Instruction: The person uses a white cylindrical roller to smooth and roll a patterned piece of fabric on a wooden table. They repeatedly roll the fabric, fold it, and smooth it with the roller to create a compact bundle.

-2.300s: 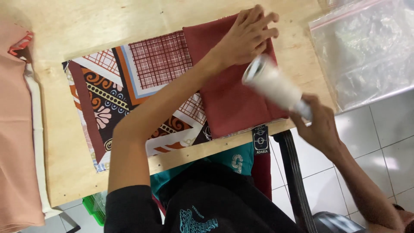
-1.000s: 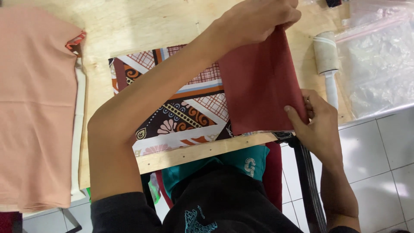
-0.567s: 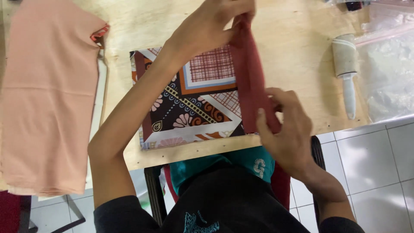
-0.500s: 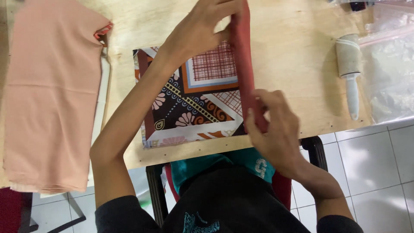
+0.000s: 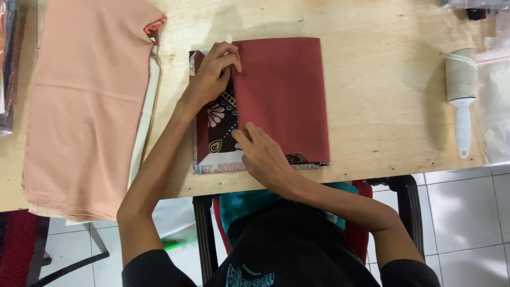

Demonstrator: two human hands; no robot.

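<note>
Small garment workshop, plywood table point(image 5: 372, 21), folded fabric stacks point(image 5: 85, 106), lint roller point(image 5: 461, 90), tiled floor point(image 5: 467, 223)

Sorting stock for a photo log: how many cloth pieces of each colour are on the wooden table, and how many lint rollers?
Dark red cloth: 1
Patterned cloth: 1
Peach cloth: 1
Lint roller: 1
Total: 4

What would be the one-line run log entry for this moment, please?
left hand: on dark red cloth top edge | right hand: pressing its lower edge | under: patterned cloth | lint roller: apart, on table
</note>
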